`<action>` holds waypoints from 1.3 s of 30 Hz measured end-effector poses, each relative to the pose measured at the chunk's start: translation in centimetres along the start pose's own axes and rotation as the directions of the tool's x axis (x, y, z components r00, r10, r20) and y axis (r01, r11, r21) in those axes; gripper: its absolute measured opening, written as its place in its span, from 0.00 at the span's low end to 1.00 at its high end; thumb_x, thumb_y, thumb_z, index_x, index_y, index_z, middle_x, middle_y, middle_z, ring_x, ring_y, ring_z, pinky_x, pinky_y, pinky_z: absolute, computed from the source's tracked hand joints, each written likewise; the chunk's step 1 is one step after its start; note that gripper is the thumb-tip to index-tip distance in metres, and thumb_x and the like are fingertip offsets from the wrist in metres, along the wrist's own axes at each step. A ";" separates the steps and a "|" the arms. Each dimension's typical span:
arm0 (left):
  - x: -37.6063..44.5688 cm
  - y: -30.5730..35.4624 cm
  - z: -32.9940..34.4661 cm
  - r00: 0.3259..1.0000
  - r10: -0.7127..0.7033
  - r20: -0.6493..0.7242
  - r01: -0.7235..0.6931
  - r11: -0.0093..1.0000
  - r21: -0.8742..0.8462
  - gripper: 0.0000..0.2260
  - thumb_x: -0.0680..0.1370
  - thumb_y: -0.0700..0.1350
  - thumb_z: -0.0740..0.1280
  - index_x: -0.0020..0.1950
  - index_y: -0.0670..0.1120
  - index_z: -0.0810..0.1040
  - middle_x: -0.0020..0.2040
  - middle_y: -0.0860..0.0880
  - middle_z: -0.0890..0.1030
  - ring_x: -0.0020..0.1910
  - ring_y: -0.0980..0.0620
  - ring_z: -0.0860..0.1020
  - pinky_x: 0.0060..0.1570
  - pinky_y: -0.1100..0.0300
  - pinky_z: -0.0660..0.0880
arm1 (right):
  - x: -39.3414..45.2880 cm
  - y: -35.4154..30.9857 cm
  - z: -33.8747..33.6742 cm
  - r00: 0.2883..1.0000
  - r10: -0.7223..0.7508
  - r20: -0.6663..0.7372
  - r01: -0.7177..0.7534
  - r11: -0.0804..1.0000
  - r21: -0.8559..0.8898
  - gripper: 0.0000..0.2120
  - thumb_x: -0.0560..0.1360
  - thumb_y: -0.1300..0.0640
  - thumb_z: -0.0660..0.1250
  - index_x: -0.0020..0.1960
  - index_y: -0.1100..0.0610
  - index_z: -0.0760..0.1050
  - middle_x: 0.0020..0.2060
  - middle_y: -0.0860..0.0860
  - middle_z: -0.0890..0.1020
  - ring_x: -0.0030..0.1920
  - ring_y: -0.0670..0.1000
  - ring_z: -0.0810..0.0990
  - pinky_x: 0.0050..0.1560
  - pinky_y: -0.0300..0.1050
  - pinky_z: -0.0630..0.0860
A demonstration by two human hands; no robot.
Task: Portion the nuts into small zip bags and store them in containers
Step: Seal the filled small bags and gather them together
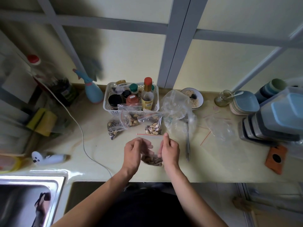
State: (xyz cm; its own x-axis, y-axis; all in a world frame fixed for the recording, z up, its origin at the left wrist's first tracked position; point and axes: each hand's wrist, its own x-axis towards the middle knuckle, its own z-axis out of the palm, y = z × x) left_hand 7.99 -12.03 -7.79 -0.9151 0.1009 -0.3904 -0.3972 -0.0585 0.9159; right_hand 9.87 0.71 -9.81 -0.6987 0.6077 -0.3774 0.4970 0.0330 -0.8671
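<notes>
The right hand (169,149) is pinching the right end of a small zip bag (151,150) near its red-lined seal strip, thumb up and fingers curled round the film. The left hand (133,152) is hovering at the bag's left side with fingers curled loosely; it is blurred, so whether it is actually gripping the plastic I cannot tell. The bag is hanging between the two hands, just above the surface (213,161), its seal (148,135) running left to right at the far edge and the nuts (152,160) sagging in a dark, lumpy heap at the near bottom. So the seal's long axis is lying crosswise, and the right hand is already sitting on one end; pressing it closed looks like the step in hand, and the left hand seems best placed to run along it.

Beyond the hands, three filled bags (129,121) are lying together in front of a white slotted basket (107,102) of jars and bottles. To the right, a crumpled clear bag (176,102) is slumping beside a metal spoon (187,141), thin and shiny. Far right, stacked lidded containers (268,126), grey and rigid, are waiting well apart from the bags.
</notes>
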 end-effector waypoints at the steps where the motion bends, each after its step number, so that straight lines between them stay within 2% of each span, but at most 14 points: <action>1: 0.1 0.1 0.1 0.999 -0.044 -0.023 0.043 0.999 -0.031 0.19 0.83 0.38 0.52 0.44 0.32 0.79 0.38 0.33 0.82 0.32 0.37 0.81 0.31 0.57 0.77 | 0.2 -0.1 0.2 1.000 -0.019 -0.025 0.018 1.000 -0.020 0.31 0.84 0.43 0.56 0.29 0.62 0.72 0.20 0.54 0.74 0.21 0.52 0.75 0.28 0.41 0.72; 3: 0.4 0.0 0.3 0.991 -0.120 -0.063 0.117 0.992 -0.054 0.17 0.82 0.37 0.52 0.45 0.31 0.78 0.37 0.30 0.80 0.30 0.38 0.81 0.28 0.59 0.76 | 0.5 -0.2 0.5 0.998 -0.020 -0.062 0.015 0.998 -0.067 0.30 0.82 0.40 0.56 0.28 0.57 0.73 0.20 0.52 0.76 0.24 0.54 0.79 0.33 0.47 0.80; 5: 0.8 -0.1 0.5 0.981 -0.178 -0.082 0.174 0.983 -0.058 0.17 0.81 0.37 0.52 0.45 0.31 0.77 0.36 0.30 0.80 0.30 0.39 0.81 0.29 0.58 0.76 | 0.6 -0.4 0.5 0.997 -0.004 -0.082 -0.004 0.996 -0.095 0.29 0.82 0.39 0.56 0.28 0.53 0.75 0.21 0.49 0.77 0.27 0.55 0.81 0.36 0.51 0.81; 9: 1.4 0.1 1.0 0.954 -0.280 -0.111 0.275 0.960 -0.055 0.17 0.79 0.38 0.52 0.44 0.30 0.78 0.38 0.30 0.81 0.30 0.37 0.82 0.27 0.60 0.75 | 0.8 -1.3 0.0 0.993 -0.053 -0.102 0.032 0.981 -0.190 0.29 0.84 0.44 0.57 0.28 0.57 0.74 0.21 0.49 0.78 0.29 0.51 0.79 0.37 0.45 0.75; 12: 1.7 0.1 1.3 0.928 -0.350 -0.127 0.347 0.937 -0.048 0.19 0.81 0.40 0.51 0.43 0.32 0.78 0.38 0.32 0.83 0.30 0.38 0.82 0.22 0.63 0.71 | 1.1 -1.1 -0.1 0.997 0.040 -0.068 -0.050 0.985 -0.166 0.29 0.83 0.44 0.58 0.28 0.58 0.76 0.22 0.51 0.80 0.24 0.54 0.81 0.33 0.50 0.82; 15: 2.0 -0.2 1.3 0.905 -0.412 -0.105 0.409 0.911 -0.050 0.20 0.81 0.41 0.51 0.44 0.32 0.78 0.37 0.35 0.84 0.32 0.37 0.83 0.26 0.62 0.74 | 1.4 -0.6 -0.3 0.989 0.131 -0.064 -0.139 0.980 -0.142 0.29 0.82 0.44 0.60 0.27 0.59 0.76 0.22 0.54 0.81 0.23 0.56 0.81 0.33 0.55 0.83; 21: 2.1 -0.3 0.6 0.837 -0.535 0.116 0.538 0.843 0.003 0.19 0.83 0.51 0.60 0.52 0.35 0.81 0.44 0.37 0.86 0.39 0.35 0.84 0.31 0.57 0.78 | 1.8 0.4 -1.0 0.987 0.162 0.006 -0.158 0.968 -0.195 0.25 0.82 0.42 0.59 0.35 0.57 0.79 0.25 0.54 0.82 0.22 0.53 0.79 0.30 0.50 0.81; 24: 2.0 -0.8 0.7 0.832 -0.545 0.107 0.549 0.836 -0.008 0.20 0.83 0.50 0.62 0.54 0.33 0.81 0.42 0.39 0.86 0.40 0.36 0.85 0.32 0.56 0.81 | 1.8 0.6 -1.4 0.986 0.168 0.016 -0.161 0.963 -0.214 0.25 0.82 0.42 0.59 0.36 0.58 0.78 0.25 0.53 0.81 0.20 0.54 0.79 0.27 0.45 0.79; 27: 2.1 -1.3 0.7 0.819 -0.569 0.073 0.572 0.820 -0.029 0.18 0.84 0.47 0.61 0.53 0.31 0.81 0.41 0.40 0.85 0.40 0.36 0.85 0.32 0.55 0.82 | 1.8 0.7 -1.5 0.983 0.180 0.028 -0.169 0.957 -0.237 0.26 0.82 0.43 0.59 0.35 0.59 0.77 0.25 0.54 0.81 0.22 0.57 0.80 0.27 0.48 0.80; 29: 2.3 -1.5 0.4 0.802 -0.593 0.073 0.595 0.803 -0.011 0.17 0.83 0.45 0.61 0.53 0.31 0.81 0.41 0.40 0.85 0.40 0.37 0.85 0.34 0.54 0.82 | 1.7 0.9 -1.6 0.979 0.196 0.059 -0.177 0.955 -0.240 0.26 0.83 0.44 0.58 0.35 0.60 0.76 0.25 0.55 0.81 0.21 0.56 0.79 0.24 0.45 0.78; 32: 2.8 -1.9 -0.3 0.759 -0.639 0.121 0.643 0.766 0.006 0.14 0.81 0.44 0.63 0.56 0.34 0.79 0.44 0.41 0.85 0.43 0.36 0.84 0.51 0.43 0.82 | 1.7 0.9 -1.9 0.974 0.171 0.147 -0.132 0.960 -0.245 0.24 0.83 0.44 0.58 0.35 0.59 0.74 0.24 0.54 0.78 0.19 0.53 0.75 0.23 0.39 0.71; 34: 3.2 -2.4 -1.1 0.733 -0.661 0.159 0.664 0.746 0.039 0.15 0.78 0.45 0.68 0.58 0.35 0.80 0.49 0.41 0.85 0.48 0.36 0.84 0.58 0.40 0.79 | 1.8 1.0 -2.2 0.963 0.137 0.232 -0.069 0.958 -0.279 0.24 0.82 0.45 0.58 0.34 0.58 0.73 0.22 0.54 0.77 0.19 0.53 0.73 0.24 0.38 0.68; 36: 3.3 -2.7 -1.7 0.720 -0.663 0.207 0.649 0.748 0.138 0.18 0.76 0.50 0.71 0.59 0.38 0.81 0.54 0.42 0.85 0.53 0.38 0.83 0.58 0.46 0.80 | 1.7 1.0 -2.5 0.944 0.125 0.306 -0.026 0.951 -0.307 0.23 0.82 0.45 0.59 0.34 0.57 0.73 0.21 0.54 0.76 0.19 0.54 0.73 0.24 0.37 0.67; 39: 3.2 -2.8 -2.0 0.732 -0.630 0.260 0.594 0.776 0.211 0.20 0.74 0.54 0.74 0.57 0.39 0.83 0.55 0.42 0.85 0.50 0.43 0.82 0.49 0.54 0.77 | 1.5 1.2 -2.6 0.915 0.120 0.385 0.006 0.950 -0.313 0.23 0.82 0.45 0.60 0.34 0.57 0.73 0.21 0.52 0.74 0.19 0.53 0.71 0.24 0.37 0.67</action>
State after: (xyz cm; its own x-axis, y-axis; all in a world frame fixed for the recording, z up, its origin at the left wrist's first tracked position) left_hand 6.07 -13.56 -11.82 -0.4010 0.3690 -0.8385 -0.8373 0.2237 0.4989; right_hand 10.71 3.73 -10.59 -0.7775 0.2549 -0.5749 0.6285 0.2833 -0.7244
